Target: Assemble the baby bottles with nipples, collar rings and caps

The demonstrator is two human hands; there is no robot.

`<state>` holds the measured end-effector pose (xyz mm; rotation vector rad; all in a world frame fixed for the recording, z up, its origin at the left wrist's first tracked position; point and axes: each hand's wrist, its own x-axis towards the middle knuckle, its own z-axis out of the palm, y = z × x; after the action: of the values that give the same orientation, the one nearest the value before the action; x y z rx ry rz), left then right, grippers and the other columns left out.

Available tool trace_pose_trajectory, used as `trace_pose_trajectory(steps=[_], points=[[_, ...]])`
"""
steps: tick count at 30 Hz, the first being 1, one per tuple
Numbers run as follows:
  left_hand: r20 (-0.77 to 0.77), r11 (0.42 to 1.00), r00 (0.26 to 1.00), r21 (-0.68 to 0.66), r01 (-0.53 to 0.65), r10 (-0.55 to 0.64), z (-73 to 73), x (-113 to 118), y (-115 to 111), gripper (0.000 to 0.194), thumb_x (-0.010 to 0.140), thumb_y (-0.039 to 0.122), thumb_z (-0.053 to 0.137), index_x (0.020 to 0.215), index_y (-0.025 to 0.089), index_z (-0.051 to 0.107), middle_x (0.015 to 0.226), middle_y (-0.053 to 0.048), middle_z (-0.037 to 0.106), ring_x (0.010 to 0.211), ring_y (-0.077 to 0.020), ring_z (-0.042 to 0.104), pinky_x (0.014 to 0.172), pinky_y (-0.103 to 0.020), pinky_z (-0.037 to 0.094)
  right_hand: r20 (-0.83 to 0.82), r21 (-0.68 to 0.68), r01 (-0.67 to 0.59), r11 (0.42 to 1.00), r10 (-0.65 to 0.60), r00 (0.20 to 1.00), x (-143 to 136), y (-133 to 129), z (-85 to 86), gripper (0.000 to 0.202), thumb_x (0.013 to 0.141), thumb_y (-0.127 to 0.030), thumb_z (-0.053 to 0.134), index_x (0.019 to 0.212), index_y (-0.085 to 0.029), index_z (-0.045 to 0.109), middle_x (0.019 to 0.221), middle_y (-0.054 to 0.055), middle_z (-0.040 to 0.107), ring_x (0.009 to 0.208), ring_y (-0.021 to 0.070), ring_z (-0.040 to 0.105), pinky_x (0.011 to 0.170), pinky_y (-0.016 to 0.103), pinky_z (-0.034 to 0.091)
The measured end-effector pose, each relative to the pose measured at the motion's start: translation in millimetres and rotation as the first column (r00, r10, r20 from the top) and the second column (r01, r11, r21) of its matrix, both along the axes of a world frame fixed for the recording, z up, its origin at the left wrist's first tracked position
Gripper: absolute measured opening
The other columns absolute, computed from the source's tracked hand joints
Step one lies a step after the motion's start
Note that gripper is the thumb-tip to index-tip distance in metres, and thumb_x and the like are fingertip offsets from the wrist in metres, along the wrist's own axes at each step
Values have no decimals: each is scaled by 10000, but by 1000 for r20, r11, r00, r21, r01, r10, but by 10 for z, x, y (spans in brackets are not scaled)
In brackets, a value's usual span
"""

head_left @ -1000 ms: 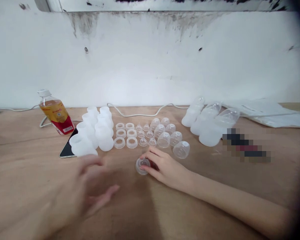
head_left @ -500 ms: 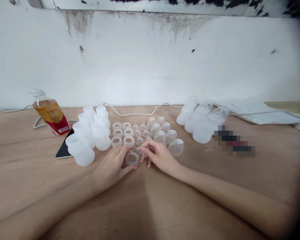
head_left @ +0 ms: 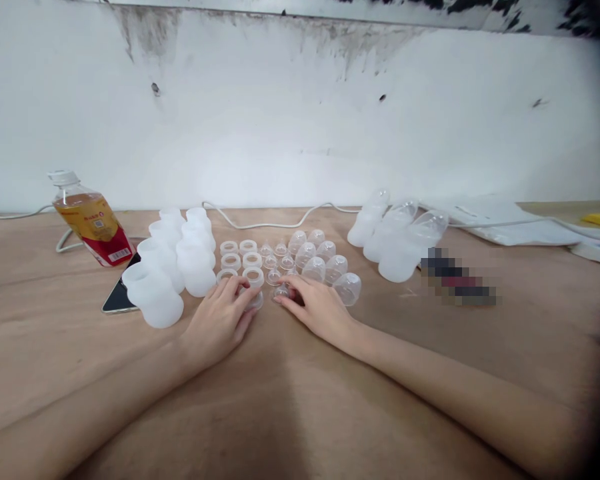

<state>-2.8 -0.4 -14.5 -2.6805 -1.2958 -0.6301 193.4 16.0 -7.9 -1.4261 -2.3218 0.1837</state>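
My left hand [head_left: 219, 321] has its fingers curled around a translucent ring collar [head_left: 254, 303], low over the table at the front of the collar rows. Facing it, my right hand [head_left: 321, 308] grips a clear bottle nipple [head_left: 281, 292] between thumb and fingers, at the front of the nipple rows. Several more ring collars [head_left: 230, 261] lie flat just beyond my left hand. Behind my right fingers stand several small clear nipples [head_left: 271, 261]. Clear domed caps [head_left: 336, 268] line up beside and behind my right hand; my hand partly covers the nearest ones.
Frosted bottle bodies [head_left: 195, 257] stand in two rows at left, by a phone [head_left: 120, 297] and a drink bottle [head_left: 97, 223]. Capped bottles [head_left: 397, 250] stand at right, near a pixelated object [head_left: 457, 279] and a white plastic bag [head_left: 510, 223]. A white cable [head_left: 270, 227] runs along the wall.
My hands have moved apart: the left has carried the ring collar left toward the collar rows. The right has lowered the nipple toward the nipple rows. The view has shifted slightly.
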Motion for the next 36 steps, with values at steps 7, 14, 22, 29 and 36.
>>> trace_pose_trajectory(steps=[7, 14, 22, 29, 36], points=[[-55, 999, 998, 26, -32, 34, 30, 23, -8, 256, 813, 165, 406, 1060, 147, 468, 1059, -114, 488, 958, -232, 479, 788, -384, 435, 8, 18, 9, 1000, -9, 1000, -20, 27, -9, 238, 827, -389, 438, 987, -231, 517, 802, -3, 626, 682, 148, 572, 550, 251, 354], [-49, 1000, 999, 25, -2, 3, 29, 27, -12, 245, 815, 179, 415, 1053, 169, 473, 1059, -98, 501, 957, -225, 488, 780, -374, 429, 20, 23, 7, 1000, -7, 1000, -31, 37, -32, 247, 832, -396, 428, 994, -229, 511, 817, 5, 624, 695, 153, 575, 557, 254, 364], [-4, 1000, 1000, 22, -13, 13, 8, 7, -7, 249, 818, 203, 416, 1060, 172, 464, 1099, -107, 499, 1003, -243, 477, 778, -393, 433, 23, 231, 92, 969, -100, 995, 105, 15, 378, 358, 835, -433, 389, 1094, -201, 473, 960, 72, 573, 757, 178, 560, 589, 277, 404], [54, 997, 999, 81, 6, -10, 9, 14, -28, 253, 795, 196, 443, 1046, 180, 459, 1155, -124, 456, 1055, -267, 441, 819, -433, 424, 141, 583, 522, 623, -710, 690, 887, 243, 1155, 656, 751, -530, 462, 1175, -31, 431, 1165, 273, 402, 1086, 335, 378, 668, 377, 347], [91, 991, 994, 126, 41, -52, 37, 10, -54, 311, 805, 187, 448, 1114, 174, 419, 1188, -130, 431, 1073, -263, 427, 851, -437, 416, 508, 94, 750, 655, -680, 529, 1309, 333, 1237, 463, 596, -458, 644, 890, -106, 580, 751, 109, 622, 665, 173, 545, 507, 292, 274]])
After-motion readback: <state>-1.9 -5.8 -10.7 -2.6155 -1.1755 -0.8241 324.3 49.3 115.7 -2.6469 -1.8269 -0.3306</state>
